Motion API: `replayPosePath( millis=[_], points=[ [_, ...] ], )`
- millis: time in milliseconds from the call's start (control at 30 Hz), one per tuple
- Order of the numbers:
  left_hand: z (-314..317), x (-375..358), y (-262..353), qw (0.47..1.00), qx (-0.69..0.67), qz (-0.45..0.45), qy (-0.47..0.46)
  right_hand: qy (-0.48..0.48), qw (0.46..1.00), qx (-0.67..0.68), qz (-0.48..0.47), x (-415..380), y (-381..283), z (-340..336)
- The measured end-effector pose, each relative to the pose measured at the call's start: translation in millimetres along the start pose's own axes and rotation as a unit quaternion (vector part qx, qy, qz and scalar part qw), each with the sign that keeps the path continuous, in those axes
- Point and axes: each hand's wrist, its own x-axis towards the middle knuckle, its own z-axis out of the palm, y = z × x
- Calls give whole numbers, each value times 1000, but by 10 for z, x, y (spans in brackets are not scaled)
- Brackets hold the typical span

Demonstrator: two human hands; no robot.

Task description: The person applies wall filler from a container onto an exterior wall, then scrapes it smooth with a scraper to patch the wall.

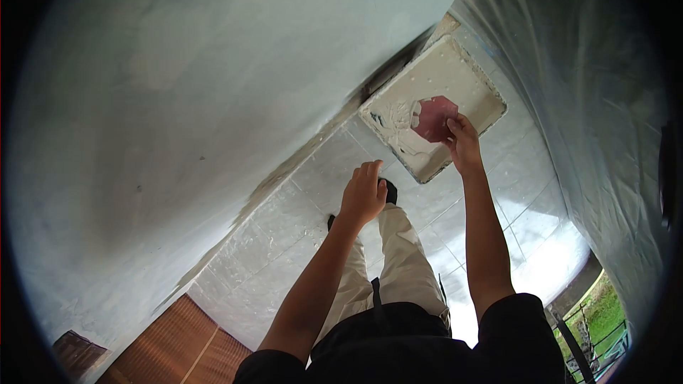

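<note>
My right hand (463, 144) is closed on the edge of a dull red, flat putty scraper (435, 118), thumb on top. White paste clings to the scraper's left edge. Beneath it lies a rectangular tray (491, 92) with a crusted rim, holding smeared off-white putty (393, 126), thickest toward its left corner. My left hand (364, 192) hangs in the air above my feet, apart from the tray. Its fingers are loosely bent with the thumb a little away, and nothing shows in it.
A pale, patchy wall (163, 99) rises on the left. The tray rests on the tiled floor (299, 192) near the wall's foot. Translucent plastic sheeting (576, 92) hangs on the right. A brown ribbed panel (174, 345) stands at lower left; grass (605, 309) shows at lower right.
</note>
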Motion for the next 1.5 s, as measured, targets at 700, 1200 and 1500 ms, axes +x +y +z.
replayPosePath(
  millis=[700,1200,1500],
  points=[
    [-1985,-590,1284,904,43,229,358,-279,912,144,-265,-2002,-2265,1846],
    [-4112,-2165,1475,672,174,336,637,-468,743,123,-462,-3715,-3272,3831],
    [-5238,-2994,1309,528,278,288,749,-356,582,1,-731,-4793,-3407,5020]
  ],
)
